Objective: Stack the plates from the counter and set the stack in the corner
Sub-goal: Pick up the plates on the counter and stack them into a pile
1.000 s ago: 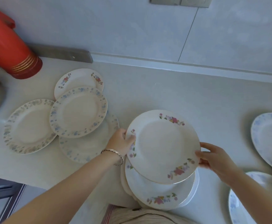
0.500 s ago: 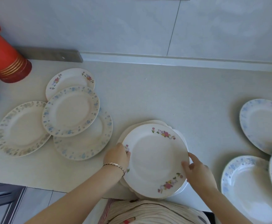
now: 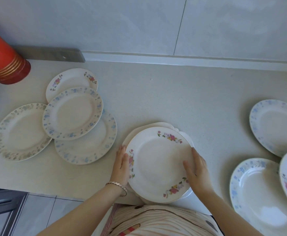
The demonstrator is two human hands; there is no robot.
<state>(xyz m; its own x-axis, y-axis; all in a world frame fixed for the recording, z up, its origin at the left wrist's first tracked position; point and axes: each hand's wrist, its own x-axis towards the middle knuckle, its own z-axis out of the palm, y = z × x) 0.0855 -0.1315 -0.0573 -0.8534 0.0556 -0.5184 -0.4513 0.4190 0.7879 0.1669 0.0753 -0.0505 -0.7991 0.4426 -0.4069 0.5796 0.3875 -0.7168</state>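
Both hands are on the stack of rose-patterned plates, which sits at the near edge of the counter, right in front of the person. The left hand lies flat against the stack's left rim, fingers straight and together, pressing rather than gripping. The right hand cups the right rim, thumb laid over the top plate, the other fingers along the edge; whether they curl beneath I cannot tell. Looks like squaring-up: lower rims peek out behind the top plate, so the pile isn't quite true.

Plenty left to gather. Left of the stack, four plates overlap: a blue-rimmed plate on top, a grey-leaf plate furthest left. Right of the stack, a blue-flowered deep plate and two more. Beyond the left group stands a red flask.

Next, I'd say, a hand comes off and fetches another plate.
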